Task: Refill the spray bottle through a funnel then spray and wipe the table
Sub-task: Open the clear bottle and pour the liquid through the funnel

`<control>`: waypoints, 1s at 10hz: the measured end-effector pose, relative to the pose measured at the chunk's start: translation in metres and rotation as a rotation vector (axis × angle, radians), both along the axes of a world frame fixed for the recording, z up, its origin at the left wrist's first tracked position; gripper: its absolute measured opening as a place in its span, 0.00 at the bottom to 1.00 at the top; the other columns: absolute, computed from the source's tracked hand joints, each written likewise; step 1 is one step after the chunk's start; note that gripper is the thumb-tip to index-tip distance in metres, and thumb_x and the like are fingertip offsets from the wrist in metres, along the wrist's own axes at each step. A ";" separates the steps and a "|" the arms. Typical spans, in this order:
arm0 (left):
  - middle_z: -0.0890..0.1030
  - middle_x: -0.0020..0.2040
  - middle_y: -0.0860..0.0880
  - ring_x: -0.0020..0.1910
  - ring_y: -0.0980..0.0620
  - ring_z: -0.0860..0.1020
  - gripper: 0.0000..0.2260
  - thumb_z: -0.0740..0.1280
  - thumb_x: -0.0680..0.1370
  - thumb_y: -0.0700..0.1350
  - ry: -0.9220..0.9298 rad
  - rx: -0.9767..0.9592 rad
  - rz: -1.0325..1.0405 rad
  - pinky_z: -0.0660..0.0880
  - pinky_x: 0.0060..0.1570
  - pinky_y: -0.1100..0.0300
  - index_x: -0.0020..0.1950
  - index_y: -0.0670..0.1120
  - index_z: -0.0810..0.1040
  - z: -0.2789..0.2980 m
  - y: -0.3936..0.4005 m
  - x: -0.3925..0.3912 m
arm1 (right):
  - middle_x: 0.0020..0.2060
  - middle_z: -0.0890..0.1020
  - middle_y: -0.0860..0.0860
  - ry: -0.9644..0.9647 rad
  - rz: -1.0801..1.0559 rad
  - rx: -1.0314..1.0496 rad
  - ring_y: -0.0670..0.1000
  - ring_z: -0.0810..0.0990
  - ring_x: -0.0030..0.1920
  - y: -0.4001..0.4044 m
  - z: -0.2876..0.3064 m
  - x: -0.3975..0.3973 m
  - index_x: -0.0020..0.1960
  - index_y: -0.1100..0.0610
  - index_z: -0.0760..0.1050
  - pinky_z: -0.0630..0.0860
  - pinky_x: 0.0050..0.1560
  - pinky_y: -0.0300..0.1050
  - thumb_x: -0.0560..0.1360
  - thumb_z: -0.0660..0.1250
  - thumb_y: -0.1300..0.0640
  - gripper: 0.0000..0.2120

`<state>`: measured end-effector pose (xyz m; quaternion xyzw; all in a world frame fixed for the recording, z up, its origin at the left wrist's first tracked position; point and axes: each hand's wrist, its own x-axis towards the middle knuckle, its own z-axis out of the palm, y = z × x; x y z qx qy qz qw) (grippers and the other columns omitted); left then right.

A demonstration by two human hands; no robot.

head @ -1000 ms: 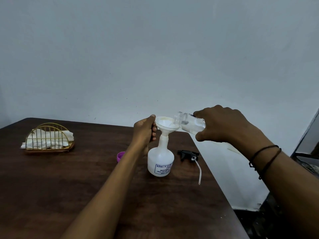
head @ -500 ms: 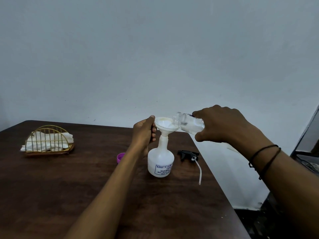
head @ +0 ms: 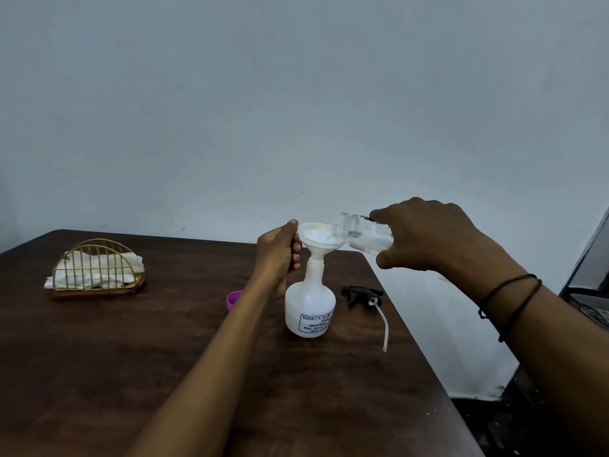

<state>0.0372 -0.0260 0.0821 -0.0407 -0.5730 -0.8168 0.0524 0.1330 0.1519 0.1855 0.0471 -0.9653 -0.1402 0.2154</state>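
A white spray bottle (head: 309, 305) with a blue printed label stands upright on the dark wooden table (head: 131, 357), its top off. A white funnel (head: 318, 239) sits in its neck. My left hand (head: 278, 255) grips the funnel's left rim. My right hand (head: 425, 235) holds a clear bottle (head: 362, 234) tipped almost level, its mouth over the funnel's right edge, liquid running in. The black spray head (head: 361, 294) with its white dip tube lies on the table right of the bottle.
A gold wire holder (head: 95, 268) with white cloths stands at the table's far left. A purple cap (head: 233, 300) lies just left of my left forearm. The table's right edge runs close to the spray head; a white wall is behind.
Both hands keep their grips and the pour goes on. The view has shifted slightly; the objects on the table have not moved.
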 end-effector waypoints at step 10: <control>0.70 0.26 0.52 0.24 0.55 0.63 0.15 0.64 0.80 0.48 0.006 -0.005 -0.011 0.63 0.24 0.63 0.34 0.46 0.70 -0.001 0.000 0.000 | 0.41 0.73 0.47 0.058 -0.019 0.141 0.54 0.72 0.43 -0.002 0.001 -0.002 0.63 0.43 0.75 0.63 0.41 0.44 0.67 0.70 0.47 0.23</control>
